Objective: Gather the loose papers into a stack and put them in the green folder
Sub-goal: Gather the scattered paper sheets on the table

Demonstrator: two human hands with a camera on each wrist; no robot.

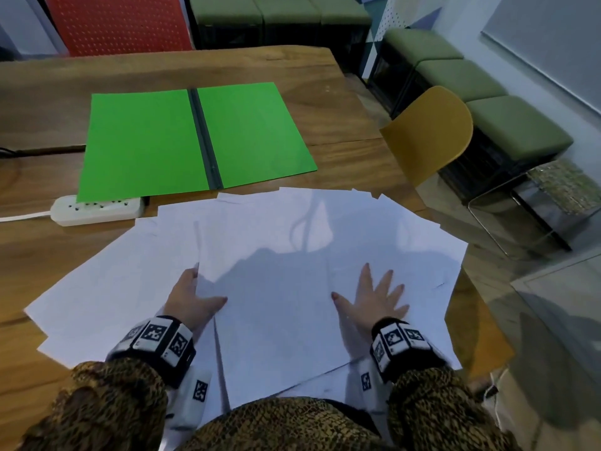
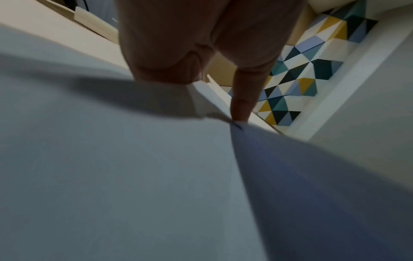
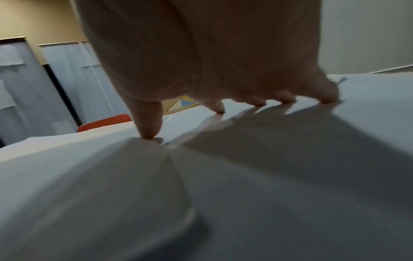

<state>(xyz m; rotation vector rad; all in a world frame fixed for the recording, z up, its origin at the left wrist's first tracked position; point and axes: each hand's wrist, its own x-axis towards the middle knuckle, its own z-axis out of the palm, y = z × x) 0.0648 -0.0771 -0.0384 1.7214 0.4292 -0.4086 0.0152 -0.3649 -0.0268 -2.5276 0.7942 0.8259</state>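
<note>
Wooden table (image 1: 341, 102) fills most of the head view, with a yellow chair (image 1: 432, 131) at its right edge and green benches along the far wall. Loose white papers (image 1: 292, 229) lie fanned across the near half of the table, overlapping one another. At their far left, the green folder (image 1: 195, 138) lies open and flat, its near-left corner over a white power strip (image 1: 97, 211). Near the person, the left hand (image 1: 192, 301) holds the left edge of a top sheet, thumb on top; the fingers seem tucked underneath, though the blurred wrist view leaves that unsure. Further right, the right hand (image 1: 374, 297) rests flat on the papers, fingers spread and straight.
</note>
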